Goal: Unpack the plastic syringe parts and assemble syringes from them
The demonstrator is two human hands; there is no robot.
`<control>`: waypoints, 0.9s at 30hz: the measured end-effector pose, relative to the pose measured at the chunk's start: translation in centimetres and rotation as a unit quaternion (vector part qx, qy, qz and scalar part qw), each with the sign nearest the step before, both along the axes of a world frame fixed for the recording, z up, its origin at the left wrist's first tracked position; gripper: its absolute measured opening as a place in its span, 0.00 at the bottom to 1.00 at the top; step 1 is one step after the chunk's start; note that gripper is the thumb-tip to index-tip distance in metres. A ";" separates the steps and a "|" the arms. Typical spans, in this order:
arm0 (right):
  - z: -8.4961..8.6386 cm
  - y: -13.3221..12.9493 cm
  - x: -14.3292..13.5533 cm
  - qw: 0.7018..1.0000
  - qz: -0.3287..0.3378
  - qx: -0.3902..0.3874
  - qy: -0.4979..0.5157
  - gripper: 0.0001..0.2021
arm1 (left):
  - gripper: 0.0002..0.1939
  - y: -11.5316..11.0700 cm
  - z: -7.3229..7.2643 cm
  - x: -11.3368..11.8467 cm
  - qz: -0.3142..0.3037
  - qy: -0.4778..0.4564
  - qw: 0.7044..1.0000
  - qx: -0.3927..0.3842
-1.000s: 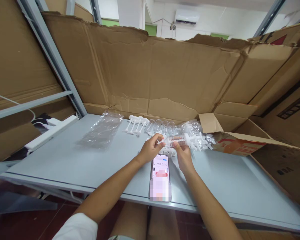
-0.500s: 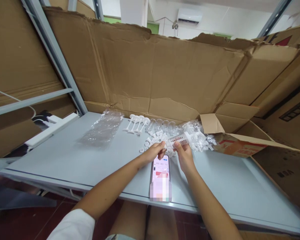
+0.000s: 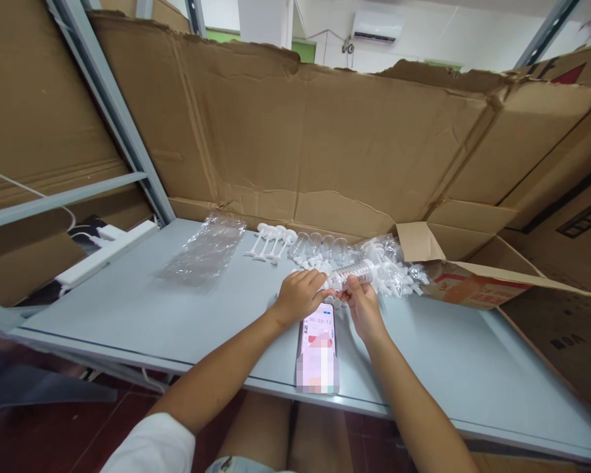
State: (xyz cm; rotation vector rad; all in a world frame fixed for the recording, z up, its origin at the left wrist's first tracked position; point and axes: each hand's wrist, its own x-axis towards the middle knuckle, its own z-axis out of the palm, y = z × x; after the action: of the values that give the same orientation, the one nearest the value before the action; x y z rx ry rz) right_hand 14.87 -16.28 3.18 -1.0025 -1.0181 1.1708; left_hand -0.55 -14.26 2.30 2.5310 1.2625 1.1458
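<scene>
A clear ridged plastic tube with a white right end lies tilted between my two hands, above the table. My right hand is closed on it from below, thumb along its side. My left hand is closed over the tube's left end, with its fingers laid over the top, so that end is hidden. Under and behind the hands lie many small white plastic parts. Behind them stand several clear ridged tubes. To their left lie several white rods with round discs.
A lit phone showing a timer lies below my hands. A flat clear plastic bag is at left, near a white power strip. At right are a bag of white parts and an open cardboard box. Cardboard walls the back.
My left hand has turned from a pinch beside the tube's left end to wrapping its fingers over that end. My right hand keeps hold of the tube.
</scene>
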 end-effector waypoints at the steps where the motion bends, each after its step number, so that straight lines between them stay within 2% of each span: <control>1: 0.0 0.0 0.0 1.000 0.002 0.001 -0.008 0.17 | 0.23 0.1 -0.1 0.1 0.001 -0.020 0.999 -0.032; 3: 0.1 -0.1 0.0 0.999 0.006 0.015 -0.036 0.16 | 0.28 0.3 -0.3 0.2 -0.004 -0.101 0.984 -0.145; 5: 0.1 -0.2 0.1 0.997 0.016 0.033 -0.062 0.15 | 0.31 0.6 -0.6 0.4 -0.027 -0.194 0.943 -0.269; 7: 0.0 -0.2 0.1 0.996 0.023 0.037 -0.079 0.16 | 0.30 0.7 -0.7 0.4 -0.050 -0.258 0.911 -0.319; 9: -0.1 0.0 0.1 0.996 0.016 0.030 -0.081 0.17 | 0.25 0.7 -0.6 0.4 -0.058 -0.282 0.913 -0.290; 11: -0.1 0.1 0.1 0.998 0.002 0.019 -0.067 0.16 | 0.19 0.5 -0.4 0.4 -0.058 -0.276 0.929 -0.239; 15: 0.2 0.2 0.2 0.999 -0.010 -0.001 -0.035 0.16 | 0.21 0.1 -0.2 0.4 -0.043 -0.240 0.952 -0.185; 18: 0.3 0.1 0.3 1.000 -0.013 -0.002 -0.028 0.16 | 0.15 0.2 -0.2 0.4 -0.036 -0.238 0.953 -0.186; 22: 0.3 0.2 0.3 0.999 -0.021 -0.003 -0.035 0.16 | 0.14 0.5 0.0 0.3 -0.077 -0.261 0.924 -0.268; 27: 0.0 0.2 0.2 0.998 -0.030 0.007 -0.061 0.17 | 0.22 1.0 0.1 0.4 -0.150 -0.300 0.864 -0.377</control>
State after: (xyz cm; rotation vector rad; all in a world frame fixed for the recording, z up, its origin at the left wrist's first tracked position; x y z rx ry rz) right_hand 15.12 -16.05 3.19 -1.0983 -1.0832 1.0621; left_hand -0.16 -13.25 2.45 1.5467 0.8595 0.9778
